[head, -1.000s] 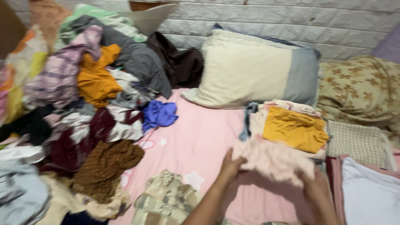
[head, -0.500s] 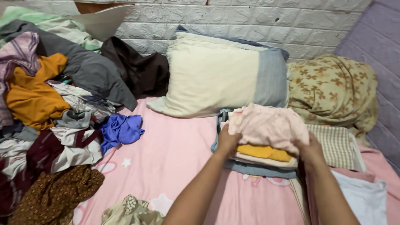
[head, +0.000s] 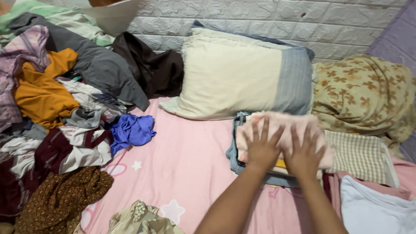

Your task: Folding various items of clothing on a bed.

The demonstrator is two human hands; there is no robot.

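Note:
A folded pale pink garment (head: 286, 125) lies on top of a small stack of folded clothes (head: 237, 151) on the pink bedsheet (head: 186, 156). My left hand (head: 261, 147) and my right hand (head: 303, 154) lie flat on the pink garment, side by side, fingers spread, pressing it down. A yellow folded piece shows just under it between my hands. Neither hand holds anything.
A cream and blue pillow (head: 242, 73) leans on the brick wall behind the stack. A floral cushion (head: 364, 95) and a checked cloth (head: 359, 156) lie to the right. A big heap of unfolded clothes (head: 56, 108) covers the left side, with a blue garment (head: 132, 130) at its edge.
My hands carried the pink garment up and onto the stack, covering the yellow piece, then let go and flattened on top. The view shifted left to right.

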